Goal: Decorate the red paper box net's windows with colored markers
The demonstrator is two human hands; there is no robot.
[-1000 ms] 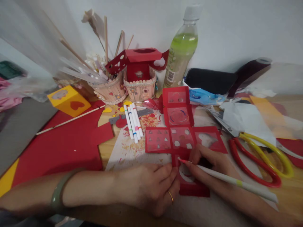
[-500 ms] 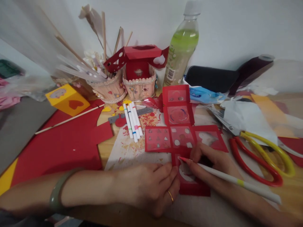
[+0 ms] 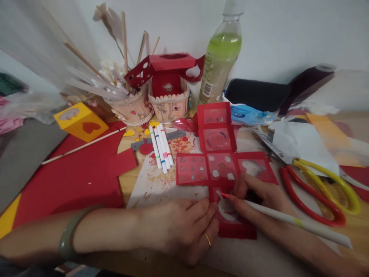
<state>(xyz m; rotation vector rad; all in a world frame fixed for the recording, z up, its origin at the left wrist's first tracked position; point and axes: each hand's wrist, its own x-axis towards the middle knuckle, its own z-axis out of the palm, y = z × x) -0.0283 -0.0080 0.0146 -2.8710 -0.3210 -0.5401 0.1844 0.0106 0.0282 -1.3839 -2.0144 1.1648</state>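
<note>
An unfolded red paper box (image 3: 219, 167) lies as a cross on the table, its panels cut with shapes and backed with clear film. My left hand (image 3: 187, 227) has its fingers curled and pressed at the left edge of the lowest panel, which they seem to pinch. In my right hand (image 3: 256, 196) is a white marker pen (image 3: 314, 229) with a yellow band, slanting down leftward. Its point end is at the upper part of a large rounded cutout (image 3: 229, 209) in that panel. My right hand covers part of the panel's right side.
Several white markers (image 3: 161, 148) lie on scrap-strewn paper. Red-and-yellow-handled scissors (image 3: 314, 192) are at the right. Behind stand a green drink bottle (image 3: 221, 57), a small wooden basket (image 3: 170, 107) and a black phone (image 3: 258, 94). Left are a yellow box (image 3: 82, 121) and red paper (image 3: 83, 173).
The rear end of the marker pen has swung slightly right and down, while its point stays over the same cutout. My left hand has hardly moved. The view has shifted slightly.
</note>
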